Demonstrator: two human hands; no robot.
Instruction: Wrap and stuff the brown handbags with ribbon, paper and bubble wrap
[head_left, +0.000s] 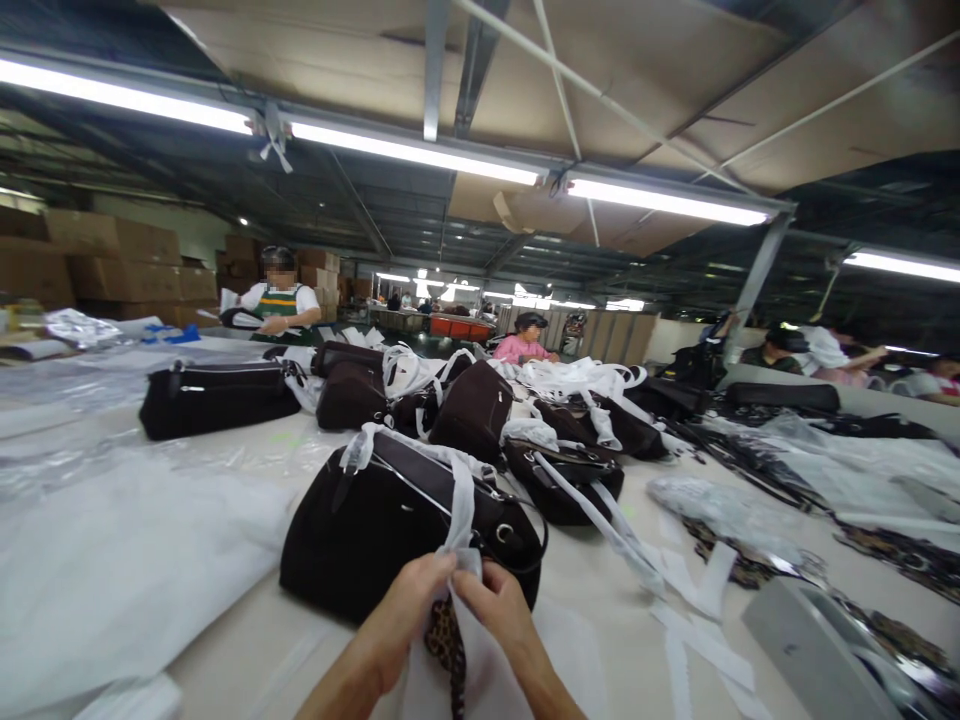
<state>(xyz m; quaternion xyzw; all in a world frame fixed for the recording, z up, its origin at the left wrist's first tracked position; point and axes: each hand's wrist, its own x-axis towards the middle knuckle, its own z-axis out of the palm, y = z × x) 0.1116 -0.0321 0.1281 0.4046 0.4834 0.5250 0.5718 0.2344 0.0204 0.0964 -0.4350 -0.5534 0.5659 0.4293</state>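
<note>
A black handbag (352, 545) rests on the table right in front of me, its handle wrapped in white tissue paper (461, 500). At the bag's near side, my left hand (409, 605) pinches the white paper between thumb and fingers. Close beside it, my right hand (499, 605) grips the same paper, fingers bent. Between my wrists hangs a leopard-print strip (444, 635), partly covered by the paper; whether a finger also holds it I cannot tell. A metal ring (504, 534) shows on the bag just above my right hand.
More dark handbags (217, 400) with white wrapping crowd the table's far side. Plastic sheets (127, 560) lie at left. A grey tape dispenser (817, 650), paper strips (697, 640) and leopard-print straps (720, 550) lie at right. Two co-workers (279, 300) work across the table.
</note>
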